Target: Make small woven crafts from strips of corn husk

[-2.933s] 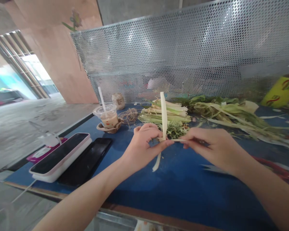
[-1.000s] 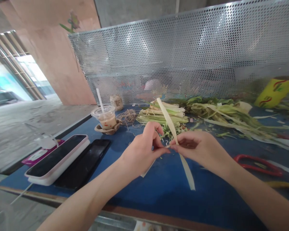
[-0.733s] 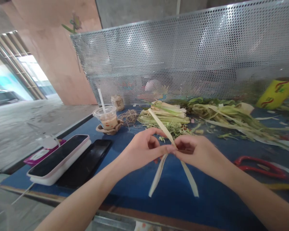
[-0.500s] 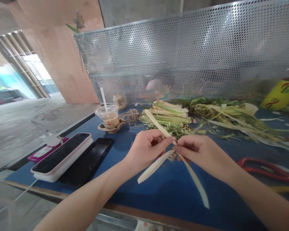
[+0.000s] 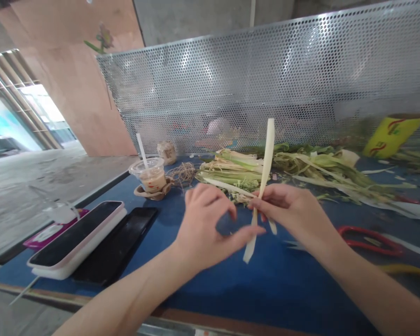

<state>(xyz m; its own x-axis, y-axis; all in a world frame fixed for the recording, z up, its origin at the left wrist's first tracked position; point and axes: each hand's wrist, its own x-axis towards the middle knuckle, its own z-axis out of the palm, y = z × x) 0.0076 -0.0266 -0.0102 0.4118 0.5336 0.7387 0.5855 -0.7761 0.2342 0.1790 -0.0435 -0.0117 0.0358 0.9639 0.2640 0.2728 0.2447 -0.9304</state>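
Right hand [image 5: 294, 212] pinches a pale leaf strip [image 5: 266, 158] at its crossing point; the strip stands upright toward 12 o'clock, a second end hanging toward 6. Left hand [image 5: 206, 228] is open, fingers spread, thumb just beside the strip. Folding appears only begun; no finished shape shows. Leaf bundle [image 5: 236, 170] lies behind on the blue surface [image 5: 203, 280].

My left hand [image 5: 205, 226] looks blurry. The scissors [image 5: 371, 235] hide partly behind my right hand [image 5: 294, 214].
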